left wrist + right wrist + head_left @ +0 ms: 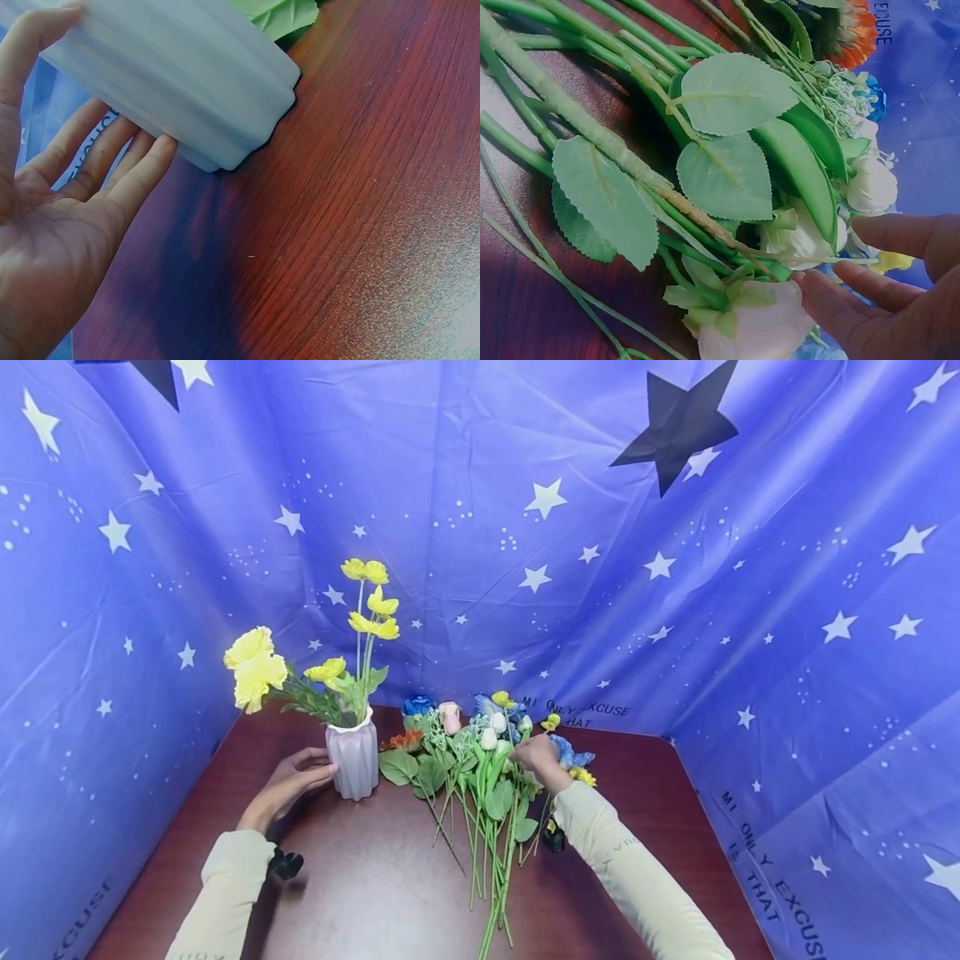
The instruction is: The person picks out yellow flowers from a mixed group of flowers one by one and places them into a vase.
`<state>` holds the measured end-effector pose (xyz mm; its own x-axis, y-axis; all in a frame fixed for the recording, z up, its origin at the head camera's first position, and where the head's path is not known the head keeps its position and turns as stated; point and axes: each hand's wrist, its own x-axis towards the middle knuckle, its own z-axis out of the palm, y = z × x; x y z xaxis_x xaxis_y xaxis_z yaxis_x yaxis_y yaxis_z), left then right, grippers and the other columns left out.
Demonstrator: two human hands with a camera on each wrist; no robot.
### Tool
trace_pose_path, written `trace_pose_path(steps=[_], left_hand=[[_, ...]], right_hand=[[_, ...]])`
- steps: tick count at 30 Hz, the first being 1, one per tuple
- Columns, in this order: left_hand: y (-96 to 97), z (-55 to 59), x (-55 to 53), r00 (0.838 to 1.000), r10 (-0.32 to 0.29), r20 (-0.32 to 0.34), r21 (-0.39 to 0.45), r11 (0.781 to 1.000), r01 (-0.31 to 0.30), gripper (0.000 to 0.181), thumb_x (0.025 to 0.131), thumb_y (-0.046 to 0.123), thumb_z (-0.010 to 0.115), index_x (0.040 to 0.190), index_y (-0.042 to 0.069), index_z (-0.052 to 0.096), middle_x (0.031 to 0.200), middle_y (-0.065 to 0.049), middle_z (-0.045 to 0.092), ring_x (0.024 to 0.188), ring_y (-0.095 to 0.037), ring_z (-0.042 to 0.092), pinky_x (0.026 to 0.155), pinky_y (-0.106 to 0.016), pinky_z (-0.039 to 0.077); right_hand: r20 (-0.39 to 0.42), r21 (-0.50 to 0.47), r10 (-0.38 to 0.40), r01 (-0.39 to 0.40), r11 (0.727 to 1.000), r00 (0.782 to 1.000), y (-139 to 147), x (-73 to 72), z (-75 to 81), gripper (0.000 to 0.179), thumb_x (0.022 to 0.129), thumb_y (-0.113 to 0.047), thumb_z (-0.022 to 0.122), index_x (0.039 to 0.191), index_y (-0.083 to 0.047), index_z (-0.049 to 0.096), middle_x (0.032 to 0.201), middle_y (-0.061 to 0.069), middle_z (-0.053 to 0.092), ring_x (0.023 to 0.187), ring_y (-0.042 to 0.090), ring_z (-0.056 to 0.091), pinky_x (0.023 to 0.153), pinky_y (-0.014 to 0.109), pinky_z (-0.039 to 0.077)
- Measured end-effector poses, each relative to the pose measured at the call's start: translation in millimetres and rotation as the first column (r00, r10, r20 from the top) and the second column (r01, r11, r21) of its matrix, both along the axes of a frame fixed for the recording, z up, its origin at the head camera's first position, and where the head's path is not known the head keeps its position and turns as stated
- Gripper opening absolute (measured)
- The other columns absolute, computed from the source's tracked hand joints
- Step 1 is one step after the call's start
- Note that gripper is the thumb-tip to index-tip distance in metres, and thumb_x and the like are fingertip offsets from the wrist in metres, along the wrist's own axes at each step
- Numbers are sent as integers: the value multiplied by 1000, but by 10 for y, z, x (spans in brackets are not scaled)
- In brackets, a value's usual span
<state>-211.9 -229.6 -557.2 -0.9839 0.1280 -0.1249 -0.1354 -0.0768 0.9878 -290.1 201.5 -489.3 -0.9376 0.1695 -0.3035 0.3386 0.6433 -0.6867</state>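
Observation:
A pale ribbed vase point(352, 760) stands on the table, holding yellow flowers point(367, 597) and paler ruffled blooms point(257, 668) that lean left. My left hand point(300, 777) is at the vase's left side, with fingertips and thumb touching its wall point(180, 67). Over the heap of loose artificial flowers, my right hand point(540, 756) reaches in at the right. In the right wrist view, its thumb and fingers point(892, 236) stand apart beside a thin stem point(810, 259), white tulips point(870, 184) and a pale pink rose point(757, 319). Whether they touch the stem is unclear.
Green stems point(491, 860) fan toward the table's near edge. Blue flowers point(420, 704) and an orange flower point(405, 740) lie among the heap; more blue petals point(573, 752) lie right of the right hand. A blue star-printed cloth point(450, 527) encloses the brown table point(360, 885).

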Motion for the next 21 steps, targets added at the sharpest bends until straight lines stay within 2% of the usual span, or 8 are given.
trace_pose_path(steps=[3,6,8,9,11,16,18,21], left_hand=[[-14,-3,1,1000,-4,-8,-2,1000,4,53,97,7,67,138,-16,42,110,0,66,99,-1,67,95,-27,59],[-22,-5,3,1000,-4,-3,-9,1000,4,53,97,8,68,137,-15,43,109,2,67,99,-1,67,95,-27,59],[-22,-8,3,1000,-2,4,-15,1000,2,51,97,8,69,136,-14,45,108,4,67,99,-1,68,95,-27,59],[-24,-10,2,1000,-10,-1,-21,1000,10,51,97,9,68,136,-14,44,109,5,67,99,-1,67,96,-27,58],[-20,-15,-4,1000,-5,2,-16,1000,5,51,96,9,69,136,-13,45,108,5,67,100,-1,67,96,-28,58],[-15,-28,-19,1000,6,-4,-8,1000,-6,52,95,9,70,135,-13,46,109,3,66,100,-2,68,96,-28,58],[-14,-29,-15,1000,7,-6,-14,1000,-7,52,95,9,71,135,-13,46,110,3,66,99,-2,68,96,-28,59],[-17,-36,-5,1000,13,0,-20,1000,-13,52,95,9,71,135,-13,46,108,5,66,99,-2,67,95,-28,59]], right_hand=[[16,-25,-9,10,1000,1000,-18,-14,-28,7,84,-6,76,81,-3,71,76,3,64,68,17,59,75,39,58],[42,-74,-18,21,997,999,-32,-40,-64,29,85,-2,73,64,-9,53,62,-3,46,60,13,48,69,36,52],[51,-93,-20,25,995,998,-41,-60,-87,40,85,1,71,59,-13,44,58,-5,37,58,13,45,67,35,49],[55,-95,-20,25,995,998,-44,-72,-100,44,86,2,69,59,-15,38,57,-4,33,57,14,44,66,35,47],[57,-94,-30,35,995,998,-46,-96,-121,43,86,3,67,60,-15,38,59,-3,35,58,14,47,65,36,48],[92,-119,-85,96,988,992,-49,-139,-124,20,85,6,65,77,-6,51,75,5,53,64,16,58,64,33,53],[114,-121,-99,112,986,989,-46,-151,-114,12,82,10,61,85,0,54,74,7,53,59,15,53,56,30,48],[127,-97,-86,99,990,988,-44,-161,-93,19,73,14,51,89,7,55,64,7,49,48,12,41,45,25,35]])
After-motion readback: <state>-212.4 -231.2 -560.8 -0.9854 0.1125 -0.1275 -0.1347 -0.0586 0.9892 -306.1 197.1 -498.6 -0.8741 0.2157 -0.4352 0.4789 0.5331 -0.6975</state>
